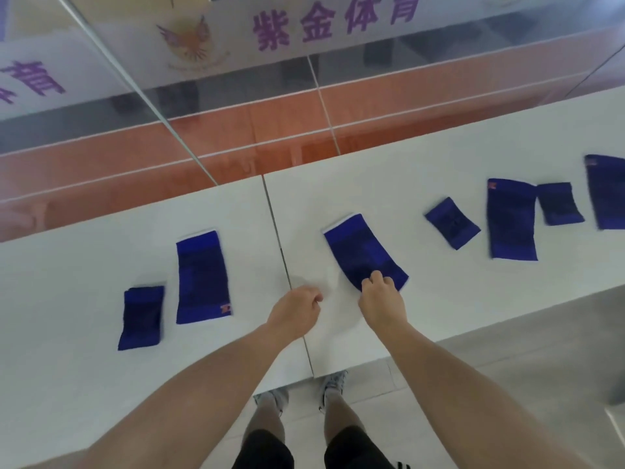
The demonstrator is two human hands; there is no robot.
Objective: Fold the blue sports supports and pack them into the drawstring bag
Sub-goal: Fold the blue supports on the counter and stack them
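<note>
Pinching the near edge of the blue support (363, 253) at the white table's (473, 147) centre, the right hand (380, 304) grips; the left hand (297, 311), at its nine o'clock, hangs loosely curled and empty.

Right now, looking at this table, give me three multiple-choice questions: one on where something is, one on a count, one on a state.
1. Where is the right hand?
A. On the near end of the tilted middle blue knitted support
B. On the floor
C. Inside a bag

2. How many blue supports lie on the white table?
A. Two
B. Seven
C. Twelve

3. What is the left hand holding?
A. A support
B. A cord
C. Nothing

Answers: 1 A, its fingers pinch that edge; 2 B, two left of the table seam, five right; 3 C, it is curled with nothing in it.
</note>
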